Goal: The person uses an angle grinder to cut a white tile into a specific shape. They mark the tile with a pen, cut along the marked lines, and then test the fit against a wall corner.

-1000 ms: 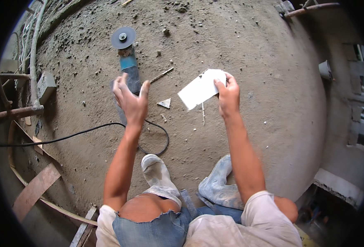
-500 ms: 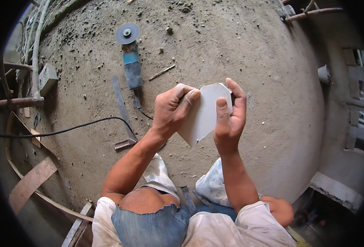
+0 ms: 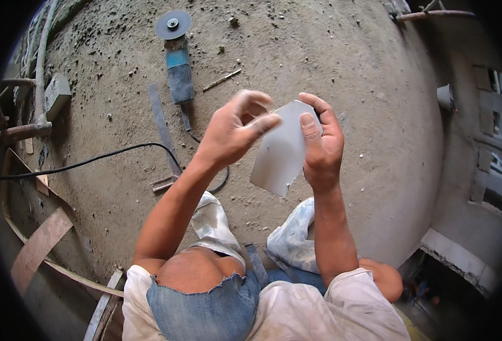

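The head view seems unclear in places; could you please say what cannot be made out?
In the head view:
Pale flat piece: its underside, turned away from the camera.
Right hand: some fingers, partly hidden behind the piece.
Left hand: fingertips, blurred.
Black cable: left end, cut off by the picture's dark edge.

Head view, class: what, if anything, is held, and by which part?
A tile piece, held by its upper right edge in the right hand; whether the left hand touches it cannot be told.
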`<action>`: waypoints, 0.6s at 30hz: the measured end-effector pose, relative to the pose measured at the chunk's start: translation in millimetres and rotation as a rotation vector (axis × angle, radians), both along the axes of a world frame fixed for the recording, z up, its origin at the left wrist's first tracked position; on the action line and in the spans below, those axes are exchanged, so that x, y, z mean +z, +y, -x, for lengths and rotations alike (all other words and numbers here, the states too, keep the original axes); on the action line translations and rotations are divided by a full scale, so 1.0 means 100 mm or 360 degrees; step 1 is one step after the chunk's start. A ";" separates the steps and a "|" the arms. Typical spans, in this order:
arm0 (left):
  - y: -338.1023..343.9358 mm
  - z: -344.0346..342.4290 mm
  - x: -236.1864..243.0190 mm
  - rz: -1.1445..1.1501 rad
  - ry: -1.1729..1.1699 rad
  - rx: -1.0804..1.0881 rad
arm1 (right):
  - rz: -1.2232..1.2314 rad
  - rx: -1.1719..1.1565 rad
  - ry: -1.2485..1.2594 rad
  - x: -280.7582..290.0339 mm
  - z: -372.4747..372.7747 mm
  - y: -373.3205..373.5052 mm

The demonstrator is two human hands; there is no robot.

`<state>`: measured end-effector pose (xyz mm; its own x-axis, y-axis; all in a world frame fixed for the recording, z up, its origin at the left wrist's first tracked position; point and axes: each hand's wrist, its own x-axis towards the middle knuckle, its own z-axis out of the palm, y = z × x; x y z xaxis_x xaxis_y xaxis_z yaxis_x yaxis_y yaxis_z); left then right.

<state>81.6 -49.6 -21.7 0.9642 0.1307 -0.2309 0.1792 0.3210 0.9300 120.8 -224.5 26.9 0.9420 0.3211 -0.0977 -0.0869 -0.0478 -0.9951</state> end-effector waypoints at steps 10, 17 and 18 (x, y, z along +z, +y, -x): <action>0.32 -0.07 0.22 0.0498 0.0440 -0.0379 | -0.0461 -0.0280 0.0205 0.19 -0.12 0.02; -0.02 -0.38 2.14 0.0167 0.0575 -0.1374 | -0.0327 -0.1187 -0.0345 1.79 -0.29 -0.52; -0.32 -0.33 2.51 0.0367 0.0609 -0.1299 | -0.0253 -0.1285 -0.0300 2.14 -0.18 -0.65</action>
